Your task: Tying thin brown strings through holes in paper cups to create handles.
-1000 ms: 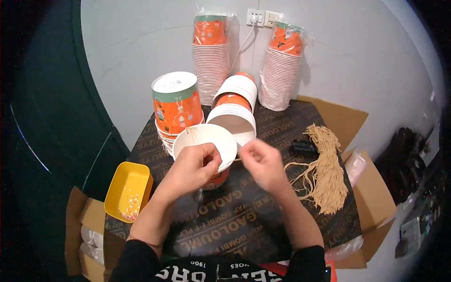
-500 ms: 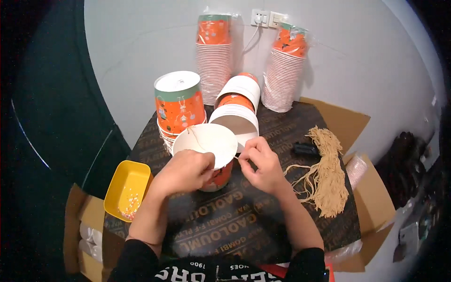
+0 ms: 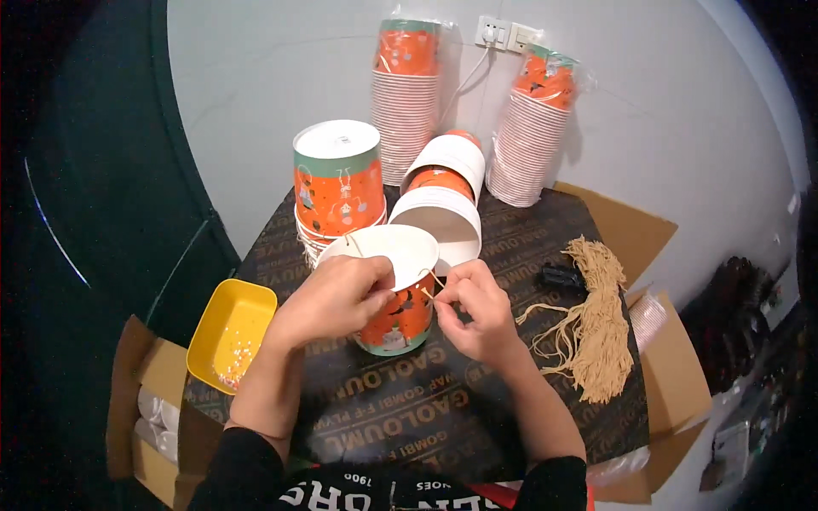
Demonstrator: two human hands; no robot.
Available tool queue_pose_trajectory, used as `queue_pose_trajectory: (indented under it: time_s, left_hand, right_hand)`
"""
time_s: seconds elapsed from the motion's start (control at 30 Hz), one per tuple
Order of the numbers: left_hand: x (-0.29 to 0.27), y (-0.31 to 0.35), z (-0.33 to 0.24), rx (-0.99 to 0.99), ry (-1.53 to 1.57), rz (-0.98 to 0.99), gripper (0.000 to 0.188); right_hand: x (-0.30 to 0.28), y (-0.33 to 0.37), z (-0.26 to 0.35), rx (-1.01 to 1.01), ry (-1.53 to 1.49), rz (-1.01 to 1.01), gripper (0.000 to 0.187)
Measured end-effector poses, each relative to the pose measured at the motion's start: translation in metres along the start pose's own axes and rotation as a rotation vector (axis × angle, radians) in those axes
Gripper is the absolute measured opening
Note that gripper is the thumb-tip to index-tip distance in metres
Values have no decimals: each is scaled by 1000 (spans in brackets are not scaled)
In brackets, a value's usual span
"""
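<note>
A: Condition of the hands?
B: Left hand [image 3: 341,291]: fingers curled at the bucket's near-left rim; whether they grip wall or cord, I cannot tell. Right hand [image 3: 477,311]: thumb and forefinger pinching a thin cord [image 3: 427,293] at the right rim.
A: The paper bucket [image 3: 397,324]?
B: Mouth up between both hands, over the dark table [image 3: 477,413].
A: Handling?
B: Judged light and fairly stiff, its wall liable to dent; hold by the rim. Cord likely soft, limp; pinch near its end.
A: Beyond?
B: Yellow tub [image 3: 203,336] left, tan cord bundle [image 3: 607,341] right; farther, upturned buckets [image 3: 339,192].
</note>
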State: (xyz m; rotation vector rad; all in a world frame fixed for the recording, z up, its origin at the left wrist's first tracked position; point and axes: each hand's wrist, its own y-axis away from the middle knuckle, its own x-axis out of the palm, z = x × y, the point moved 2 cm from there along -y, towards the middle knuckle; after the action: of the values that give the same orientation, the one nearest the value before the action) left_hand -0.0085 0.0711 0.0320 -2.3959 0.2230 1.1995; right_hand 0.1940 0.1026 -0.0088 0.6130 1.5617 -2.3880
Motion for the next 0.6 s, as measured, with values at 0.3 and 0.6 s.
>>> queue_pose_trajectory:
  time_s: [0.3, 0.6]
  left_hand:
    - [3, 0, -2, -2, 3, 12, 11]
    - [5, 0, -2, 13, -4, 20, 12]
  right_hand:
    - [1, -1, -2, -56, 34, 12, 16]
    - [1, -1, -1, -50, 65, 20, 16]
